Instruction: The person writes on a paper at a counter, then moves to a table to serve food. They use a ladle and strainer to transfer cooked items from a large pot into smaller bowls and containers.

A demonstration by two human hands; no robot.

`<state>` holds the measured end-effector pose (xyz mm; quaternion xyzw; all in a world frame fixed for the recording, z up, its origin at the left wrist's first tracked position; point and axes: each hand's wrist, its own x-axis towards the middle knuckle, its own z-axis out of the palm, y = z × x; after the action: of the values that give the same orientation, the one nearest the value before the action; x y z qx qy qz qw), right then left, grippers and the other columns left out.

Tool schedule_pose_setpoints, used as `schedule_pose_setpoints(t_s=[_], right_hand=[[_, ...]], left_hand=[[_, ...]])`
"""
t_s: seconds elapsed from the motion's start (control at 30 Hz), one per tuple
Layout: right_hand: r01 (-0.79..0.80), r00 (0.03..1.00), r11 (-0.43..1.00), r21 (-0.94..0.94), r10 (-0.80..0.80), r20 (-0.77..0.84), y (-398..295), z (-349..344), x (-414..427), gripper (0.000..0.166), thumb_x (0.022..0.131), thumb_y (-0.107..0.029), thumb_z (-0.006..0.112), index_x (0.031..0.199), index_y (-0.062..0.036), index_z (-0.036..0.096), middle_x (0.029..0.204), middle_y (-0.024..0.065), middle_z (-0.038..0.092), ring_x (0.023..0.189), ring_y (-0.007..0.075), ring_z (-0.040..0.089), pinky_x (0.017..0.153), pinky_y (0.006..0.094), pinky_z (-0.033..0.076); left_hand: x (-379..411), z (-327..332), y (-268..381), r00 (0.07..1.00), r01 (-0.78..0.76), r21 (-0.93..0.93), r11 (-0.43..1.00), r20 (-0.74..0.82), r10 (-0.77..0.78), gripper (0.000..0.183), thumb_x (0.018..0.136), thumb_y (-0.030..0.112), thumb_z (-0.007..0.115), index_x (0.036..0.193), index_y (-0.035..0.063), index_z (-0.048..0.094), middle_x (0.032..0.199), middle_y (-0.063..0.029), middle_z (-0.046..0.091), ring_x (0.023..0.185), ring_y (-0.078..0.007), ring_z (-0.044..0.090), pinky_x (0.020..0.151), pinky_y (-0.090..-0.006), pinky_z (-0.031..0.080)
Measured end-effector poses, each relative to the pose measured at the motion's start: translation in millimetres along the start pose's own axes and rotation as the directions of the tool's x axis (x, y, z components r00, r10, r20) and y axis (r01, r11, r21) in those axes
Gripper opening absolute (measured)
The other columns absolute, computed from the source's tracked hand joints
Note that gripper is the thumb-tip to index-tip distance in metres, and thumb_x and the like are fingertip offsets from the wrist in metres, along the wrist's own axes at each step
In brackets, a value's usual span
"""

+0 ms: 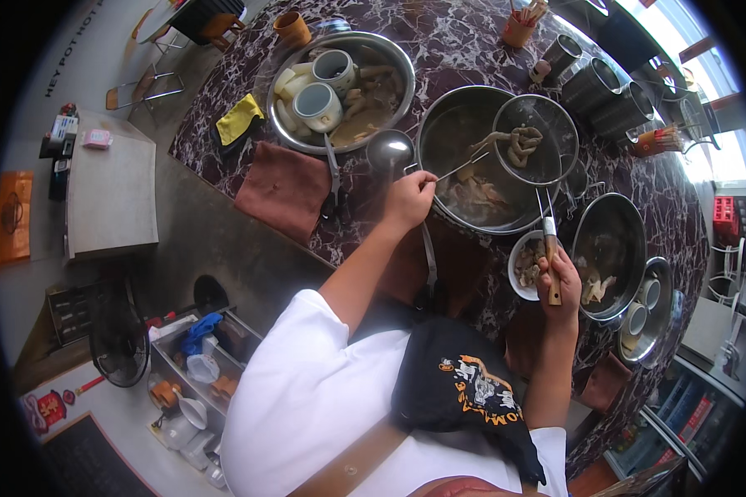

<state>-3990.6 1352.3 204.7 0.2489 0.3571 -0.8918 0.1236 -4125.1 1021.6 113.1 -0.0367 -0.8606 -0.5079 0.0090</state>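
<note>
In my left hand (410,199) is a thin metal rod (463,166), its far end at a pale, rope-like piece of food (520,144). My right hand (558,282) grips the wooden handle (552,245) of a round mesh strainer (550,169). That food lies coiled in the strainer, with one end hanging over its side. Beneath the strainer is a large metal pot (491,230) of dark broth, where pale, meat-like pieces (478,194) show. A white bowl (515,276) of chopped food stands beside my right hand, partly hidden by it.
A steel basin (408,62) at the left holds food and two cups (318,105). Close by are a ladle (390,151), scissors (334,174) and a brown cloth (283,189). Another pot (609,202) stands right. Metal cylinders (587,87) and skewer holders (518,32) line the far side.
</note>
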Motion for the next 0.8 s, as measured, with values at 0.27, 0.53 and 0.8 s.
schedule_pose_setpoints(t_s=[0.27, 0.53, 0.8], right_hand=[[0.054, 0.993, 0.998, -0.013, -0.052, 0.105, -36.7, 44.6, -3.6, 0.034, 0.1, -0.009, 0.046, 0.133, 0.0001, 0.043, 0.089, 0.0144, 0.062, 0.057, 0.0158, 0.063, 0.049, 0.0237, 0.057], [0.057, 0.971, 0.998, 0.035, -0.064, 0.231, -63.5, 101.4, 5.5, 0.024, 0.103, -0.014, 0.042, 0.125, -0.0038, 0.043, 0.092, 0.0131, 0.059, 0.061, 0.0122, 0.062, 0.048, 0.0233, 0.055], [0.001, 0.909, 0.999, 0.051, -0.023, 0.416, -94.6, 160.5, 25.5, 0.041, 0.105, -0.014, 0.039, 0.138, 0.0089, 0.034, 0.096, 0.0139, 0.053, 0.067, 0.0144, 0.058, 0.055, 0.0266, 0.051]], left_hand=[[-27.6, -34.5, -45.2, 0.947, 0.256, -0.388, 0.885, -0.082, -0.31, 0.02, 0.092, 0.014, 0.06, 0.101, 0.0004, 0.071, 0.087, -0.008, 0.072, 0.08, -0.0127, 0.065, 0.074, -0.028, 0.052], [-39.5, -82.6, -85.4, 0.937, -0.061, 0.006, 0.998, -0.344, 0.059, 0.016, 0.093, 0.014, 0.062, 0.1, 0.0014, 0.07, 0.073, 0.0046, 0.059, 0.065, -0.0043, 0.05, 0.06, -0.0232, 0.041], [-57.2, -96.3, -103.7, 0.909, -0.072, -0.021, 0.997, -0.413, 0.056, 0.015, 0.094, 0.011, 0.061, 0.1, 0.0005, 0.07, 0.075, 0.0064, 0.058, 0.064, -0.0028, 0.047, 0.057, -0.0218, 0.039]])
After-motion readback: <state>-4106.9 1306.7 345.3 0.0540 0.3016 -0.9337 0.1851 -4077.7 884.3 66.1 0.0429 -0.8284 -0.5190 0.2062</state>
